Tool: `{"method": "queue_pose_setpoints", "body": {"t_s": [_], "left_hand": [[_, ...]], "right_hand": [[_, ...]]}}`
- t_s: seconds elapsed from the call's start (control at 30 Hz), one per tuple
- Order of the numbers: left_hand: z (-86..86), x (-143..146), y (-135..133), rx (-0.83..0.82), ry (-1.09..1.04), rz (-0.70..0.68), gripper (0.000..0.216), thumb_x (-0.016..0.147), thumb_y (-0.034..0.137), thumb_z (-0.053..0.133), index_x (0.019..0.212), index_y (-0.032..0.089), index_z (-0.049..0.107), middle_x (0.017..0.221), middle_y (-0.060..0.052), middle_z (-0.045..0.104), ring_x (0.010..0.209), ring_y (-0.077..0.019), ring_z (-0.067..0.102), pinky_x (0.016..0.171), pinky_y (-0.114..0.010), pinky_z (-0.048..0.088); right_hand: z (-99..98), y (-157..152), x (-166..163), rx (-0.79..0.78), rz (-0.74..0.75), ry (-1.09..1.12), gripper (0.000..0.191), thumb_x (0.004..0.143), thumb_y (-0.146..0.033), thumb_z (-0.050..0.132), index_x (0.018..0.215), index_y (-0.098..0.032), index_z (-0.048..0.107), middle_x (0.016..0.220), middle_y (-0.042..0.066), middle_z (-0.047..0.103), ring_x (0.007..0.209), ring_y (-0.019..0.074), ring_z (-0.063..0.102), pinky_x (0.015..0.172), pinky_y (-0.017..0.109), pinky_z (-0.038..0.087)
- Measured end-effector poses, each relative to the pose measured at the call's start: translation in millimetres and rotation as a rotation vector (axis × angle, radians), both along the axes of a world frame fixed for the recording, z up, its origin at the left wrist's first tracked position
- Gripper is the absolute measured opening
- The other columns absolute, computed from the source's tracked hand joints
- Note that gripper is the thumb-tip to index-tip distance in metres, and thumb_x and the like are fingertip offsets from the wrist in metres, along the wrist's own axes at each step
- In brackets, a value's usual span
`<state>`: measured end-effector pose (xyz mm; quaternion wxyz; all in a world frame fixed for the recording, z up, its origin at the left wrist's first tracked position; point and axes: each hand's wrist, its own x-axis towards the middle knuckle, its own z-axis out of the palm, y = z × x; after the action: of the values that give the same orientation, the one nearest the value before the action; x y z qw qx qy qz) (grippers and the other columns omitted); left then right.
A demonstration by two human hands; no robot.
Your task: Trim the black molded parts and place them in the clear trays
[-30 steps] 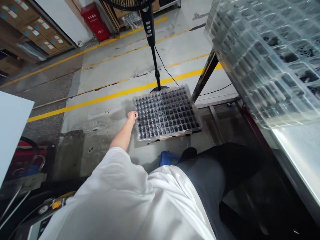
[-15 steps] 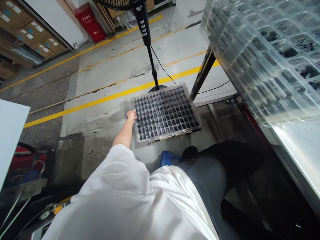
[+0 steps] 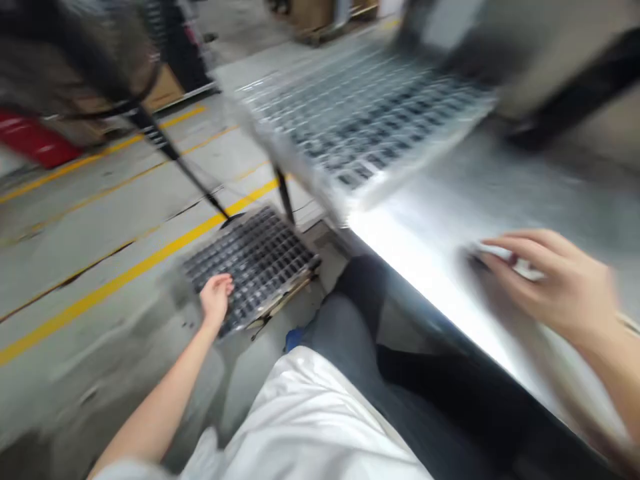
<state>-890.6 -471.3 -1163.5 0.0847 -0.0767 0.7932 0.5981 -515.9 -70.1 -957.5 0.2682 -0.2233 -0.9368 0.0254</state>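
Observation:
My left hand (image 3: 217,297) is above the left edge of the low plastic tray (image 3: 270,230), its fingers curled together. Blur hides whether anything sits between its fingertips. Rows of small dark pieces fill the tray's pockets. On the right, my right hand (image 3: 565,280) is closed around a slim white tool with a dark tip (image 3: 493,251), just over the shiny metal table (image 3: 420,233). Motion blur keeps the tool's exact kind unclear.
A stack of clear pocketed trays (image 3: 370,113) stands on the table's far left corner. Behind the low tray rises a black fan stand (image 3: 175,157). A red box (image 3: 37,140) sits at the far left, and yellow lines (image 3: 125,277) cross the floor.
My view has swung to the right, bringing the tabletop and my right hand into sight. My left hand has shifted from the low tray's side to above its left edge.

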Motion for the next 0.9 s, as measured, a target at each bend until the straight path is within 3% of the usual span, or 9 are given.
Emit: {"method": "queue_pose_setpoints", "body": {"t_s": [0.1, 0.17, 0.27, 0.37, 0.43, 0.53, 0.63, 0.73, 0.9], "left_hand": [[30.1, 46.4, 37.8, -0.087, 0.381, -0.533, 0.016, 0.089, 0.030, 0.061, 0.090, 0.023, 0.075, 0.083, -0.003, 0.075, 0.070, -0.0188, 0.069, 0.068, -0.031, 0.057], [60.9, 79.1, 65.3, -0.069, 0.693, -0.887, 0.019, 0.094, 0.024, 0.058, 0.093, 0.026, 0.077, 0.091, -0.005, 0.077, 0.083, -0.0212, 0.074, 0.078, -0.034, 0.062], [115.6, 129.3, 113.2, 0.112, 1.131, -1.218, 0.033, 0.095, 0.008, 0.055, 0.113, 0.027, 0.076, 0.102, -0.005, 0.079, 0.092, -0.0193, 0.077, 0.083, -0.031, 0.063], [160.6, 166.8, 172.2, 0.264, 1.349, -1.334, 0.038, 0.096, 0.004, 0.056, 0.127, 0.022, 0.069, 0.104, -0.007, 0.078, 0.094, -0.0189, 0.076, 0.082, -0.030, 0.062], [180.6, 181.3, 216.2, 0.234, 1.361, -1.383, 0.030, 0.101, 0.012, 0.058, 0.128, 0.019, 0.068, 0.105, -0.008, 0.076, 0.092, -0.0182, 0.075, 0.078, -0.028, 0.060], [199.1, 191.8, 280.7, -0.012, 1.301, -1.430, 0.029, 0.105, 0.025, 0.058, 0.132, 0.019, 0.066, 0.112, -0.008, 0.072, 0.087, -0.0165, 0.072, 0.070, -0.027, 0.055], [208.6, 196.9, 329.4, -0.331, 1.257, -1.514, 0.036, 0.103, 0.031, 0.063, 0.137, 0.022, 0.065, 0.122, -0.007, 0.069, 0.093, -0.0190, 0.071, 0.070, -0.030, 0.053], [210.8, 200.1, 353.3, -0.481, 1.254, -1.607, 0.027, 0.104, 0.033, 0.062, 0.127, 0.024, 0.072, 0.121, -0.006, 0.068, 0.102, -0.0220, 0.070, 0.073, -0.031, 0.051], [210.0, 196.1, 365.3, -0.378, 1.209, -1.597, 0.012, 0.099, 0.031, 0.068, 0.106, 0.024, 0.074, 0.115, -0.003, 0.070, 0.091, -0.0195, 0.068, 0.071, -0.031, 0.045]], "right_hand": [[-0.4, 19.9, 22.6, 0.031, -0.095, 0.070, 0.023, 0.104, -0.038, 0.055, 0.103, -0.027, 0.076, 0.110, 0.009, 0.074, 0.070, 0.0164, 0.062, 0.071, 0.035, 0.050], [1.9, 30.4, 35.7, 0.074, -0.208, 0.144, 0.021, 0.103, -0.032, 0.055, 0.101, -0.027, 0.075, 0.103, 0.006, 0.072, 0.069, 0.0166, 0.061, 0.072, 0.034, 0.049], [8.3, 35.2, 53.0, 0.144, -0.369, 0.242, 0.021, 0.103, -0.030, 0.055, 0.099, -0.025, 0.075, 0.090, 0.004, 0.069, 0.070, 0.0183, 0.060, 0.070, 0.034, 0.046], [12.1, 35.4, 64.3, 0.157, -0.505, 0.206, 0.022, 0.102, -0.031, 0.055, 0.099, -0.021, 0.075, 0.090, 0.006, 0.068, 0.077, 0.0204, 0.061, 0.066, 0.034, 0.039], [11.6, 36.5, 67.7, 0.083, -0.542, 0.038, 0.021, 0.101, -0.036, 0.061, 0.103, -0.021, 0.074, 0.096, 0.007, 0.070, 0.086, 0.0230, 0.063, 0.065, 0.033, 0.035], [9.9, 38.9, 69.2, -0.055, -0.571, -0.232, 0.027, 0.097, -0.044, 0.069, 0.105, -0.019, 0.072, 0.105, 0.009, 0.070, 0.092, 0.0260, 0.063, 0.068, 0.032, 0.034], [12.1, 40.3, 70.3, -0.174, -0.616, -0.362, 0.021, 0.100, -0.039, 0.066, 0.099, -0.018, 0.069, 0.108, 0.010, 0.069, 0.090, 0.0253, 0.063, 0.068, 0.032, 0.033], [16.6, 40.8, 71.1, -0.296, -0.633, -0.367, 0.017, 0.102, -0.033, 0.062, 0.092, -0.019, 0.064, 0.107, 0.008, 0.069, 0.089, 0.0238, 0.063, 0.065, 0.032, 0.031], [13.6, 42.4, 66.9, -0.340, -0.613, -0.267, 0.018, 0.102, -0.031, 0.062, 0.088, -0.021, 0.059, 0.102, 0.007, 0.070, 0.089, 0.0243, 0.063, 0.064, 0.032, 0.031]]}}
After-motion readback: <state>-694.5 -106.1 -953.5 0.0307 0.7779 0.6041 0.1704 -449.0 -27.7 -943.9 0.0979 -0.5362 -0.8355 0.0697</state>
